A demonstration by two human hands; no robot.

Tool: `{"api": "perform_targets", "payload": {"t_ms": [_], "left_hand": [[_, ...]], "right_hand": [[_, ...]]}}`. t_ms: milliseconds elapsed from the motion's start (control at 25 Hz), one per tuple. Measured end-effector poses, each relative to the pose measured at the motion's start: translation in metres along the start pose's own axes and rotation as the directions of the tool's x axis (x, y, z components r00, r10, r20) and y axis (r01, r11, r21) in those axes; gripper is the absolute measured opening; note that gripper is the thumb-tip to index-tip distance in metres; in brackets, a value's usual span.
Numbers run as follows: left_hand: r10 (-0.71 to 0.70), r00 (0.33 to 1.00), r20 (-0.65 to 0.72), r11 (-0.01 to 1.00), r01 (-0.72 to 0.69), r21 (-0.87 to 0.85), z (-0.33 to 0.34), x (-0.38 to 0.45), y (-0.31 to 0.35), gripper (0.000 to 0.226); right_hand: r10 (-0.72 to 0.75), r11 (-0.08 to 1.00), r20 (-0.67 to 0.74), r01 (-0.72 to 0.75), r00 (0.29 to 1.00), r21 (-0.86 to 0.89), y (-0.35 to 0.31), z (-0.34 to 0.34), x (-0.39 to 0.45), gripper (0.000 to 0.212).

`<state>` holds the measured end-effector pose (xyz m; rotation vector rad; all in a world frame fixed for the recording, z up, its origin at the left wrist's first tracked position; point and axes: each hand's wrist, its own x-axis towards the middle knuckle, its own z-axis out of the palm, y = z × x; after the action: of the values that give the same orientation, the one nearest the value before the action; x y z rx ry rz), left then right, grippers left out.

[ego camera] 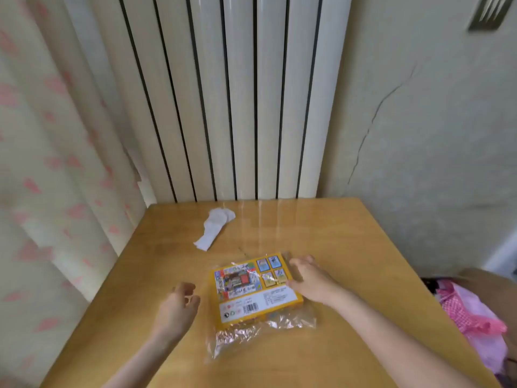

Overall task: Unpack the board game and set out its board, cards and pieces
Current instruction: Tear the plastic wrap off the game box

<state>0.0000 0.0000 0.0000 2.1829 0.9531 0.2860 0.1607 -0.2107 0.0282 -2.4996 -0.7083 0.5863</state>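
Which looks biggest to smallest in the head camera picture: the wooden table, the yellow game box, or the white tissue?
1. Wooden table, largest by far.
2. Yellow game box.
3. White tissue, smallest, though it lies farther from the camera, which shrinks it somewhat.
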Motion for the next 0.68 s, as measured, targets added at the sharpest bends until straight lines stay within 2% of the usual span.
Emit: {"api": "perform_targets", "payload": {"t_ms": [80,160,280,400,480,560,640,680], "left_hand": [[-0.106,0.99,0.093,0.992,0.099,0.072,0.025,0.011,-0.01,0.031],[-0.088,0.989,0.116,0.993,0.079,0.084,0.041,0.018,-0.014,0.043],[-0.008,0.993,0.118,0.999,0.013,-0.044,0.059,0.022,-0.02,0.036],[-0.025,0.991,0.131,0.975,0.054,-0.217,0.052,0.007,-0.017,0.03],[0.026,0.987,0.161,0.951,0.025,-0.308,0.036,-0.019,-0.02,0.023],[0.137,0.978,0.16,0.909,-0.06,-0.412,0.011,-0.049,-0.029,0.009],[0.258,0.951,0.172,0.813,-0.117,-0.571,-0.016,-0.073,-0.036,0.02],[0.312,0.931,0.191,0.745,-0.116,-0.656,-0.027,-0.082,-0.037,0.025]], "right_hand": [[0.099,0.992,-0.107,-0.09,0.989,0.087,0.009,0.024,0.019,0.053],[0.16,0.98,-0.197,-0.131,0.967,0.153,0.011,0.046,0.037,0.05],[0.163,0.972,-0.27,-0.108,0.949,0.207,0.009,0.062,0.043,0.04],[0.21,0.942,-0.349,-0.094,0.913,0.323,0.005,0.066,0.017,0.041],[0.232,0.888,-0.41,-0.02,0.882,0.459,0.0,0.066,-0.012,0.05],[0.175,0.807,-0.441,0.128,0.88,0.576,-0.006,0.059,-0.048,0.07],[0.072,0.747,-0.467,0.263,0.882,0.611,-0.007,0.045,-0.081,0.083],[0.008,0.729,-0.464,0.313,0.886,0.609,-0.006,0.036,-0.097,0.081]]}}
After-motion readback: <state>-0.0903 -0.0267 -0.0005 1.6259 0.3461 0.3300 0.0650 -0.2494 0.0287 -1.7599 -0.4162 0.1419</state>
